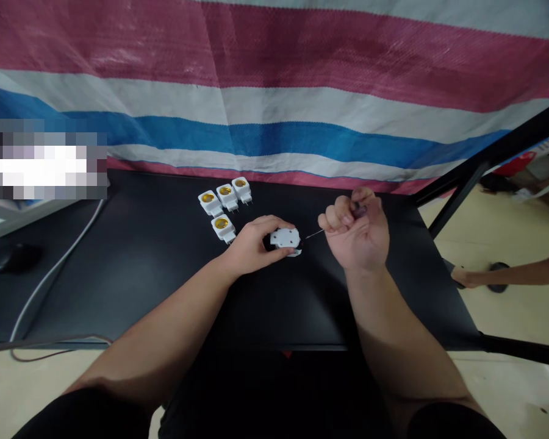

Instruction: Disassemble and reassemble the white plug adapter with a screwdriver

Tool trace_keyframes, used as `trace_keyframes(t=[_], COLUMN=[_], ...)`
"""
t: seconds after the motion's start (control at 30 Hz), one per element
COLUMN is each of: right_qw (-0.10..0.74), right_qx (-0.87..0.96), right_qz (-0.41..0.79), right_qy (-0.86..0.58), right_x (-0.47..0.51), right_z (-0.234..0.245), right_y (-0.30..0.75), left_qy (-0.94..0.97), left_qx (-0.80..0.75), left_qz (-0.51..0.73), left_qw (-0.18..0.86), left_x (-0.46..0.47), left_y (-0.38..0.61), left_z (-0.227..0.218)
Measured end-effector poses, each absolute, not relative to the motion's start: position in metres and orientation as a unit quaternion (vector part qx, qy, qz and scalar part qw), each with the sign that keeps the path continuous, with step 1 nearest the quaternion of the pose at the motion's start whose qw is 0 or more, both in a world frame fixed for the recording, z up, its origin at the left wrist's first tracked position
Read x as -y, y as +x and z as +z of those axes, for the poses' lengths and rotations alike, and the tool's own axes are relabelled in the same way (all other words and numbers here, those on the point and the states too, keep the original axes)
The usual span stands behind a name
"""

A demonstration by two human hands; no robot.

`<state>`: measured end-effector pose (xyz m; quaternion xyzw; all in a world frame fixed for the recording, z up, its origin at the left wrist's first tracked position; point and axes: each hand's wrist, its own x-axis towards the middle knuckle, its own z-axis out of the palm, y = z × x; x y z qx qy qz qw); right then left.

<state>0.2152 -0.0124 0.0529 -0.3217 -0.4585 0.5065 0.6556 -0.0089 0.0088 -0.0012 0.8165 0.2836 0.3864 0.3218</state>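
The left hand (251,244) pinches a white plastic block with small dark holes (285,237) between bent thumb and fingers, at the middle of the matte black tabletop (274,305). To the right, the right hand (359,235) curls closed around a thin metal-shafted tool (315,234), its tip just beside the block. Farther left sit four white, gold-socketed plug adapters (227,196).

Looks like a makeshift workshop or small assembly spot, can't pin it tighter. Evidence: striped plastic sheeting (274,61) hung past the table's (141,274) far edge, white plug-in lamp sockets (229,203) grouped near that edge, thin-shafted tool (315,233) in the right hand (359,235). Dark metal frame (489,152) off the far right corner, pale floor (485,244). Mouse (13,258) near left edge adds a desk touch.
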Motion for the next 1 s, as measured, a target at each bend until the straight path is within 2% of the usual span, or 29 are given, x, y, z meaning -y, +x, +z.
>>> trace_keyframes(t=[0.13, 0.27, 0.37, 0.43, 0.67, 0.87, 1.0], right_qw=[0.583, 0.379, 0.218, 0.159, 0.100, 0.118, 0.112], right_qx=[0.559, 0.708, 0.778, 0.791, 0.799, 0.793, 0.802], right_qz=[0.424, 0.314, 0.309, 0.310, 0.360, 0.387, 0.371], right_qy=[-0.411, -0.506, -0.502, -0.503, -0.471, -0.455, -0.455], right_x=[0.007, 0.009, 0.012, 0.012, 0.009, 0.008, 0.007], right_z=[0.038, 0.030, 0.031, 0.031, 0.039, 0.043, 0.035], right_y=[0.226, 0.233, 0.234, 0.234, 0.253, 0.262, 0.253], left_qy=[0.790, 0.779, 0.774, 0.773, 0.775, 0.826, 0.831], left_qx=[-0.349, -0.389, -0.408, -0.414, -0.444, -0.431, -0.437], left_qz=[0.417, 0.432, 0.427, 0.421, 0.402, 0.306, 0.293], left_qw=[0.284, 0.235, 0.231, 0.233, 0.203, 0.196, 0.183], left_x=[-0.012, -0.016, -0.016, -0.016, -0.017, -0.016, -0.015], left_y=[-0.011, -0.011, -0.010, -0.010, -0.011, -0.010, -0.009], left_z=[-0.005, -0.012, -0.016, -0.017, -0.018, -0.024, -0.031])
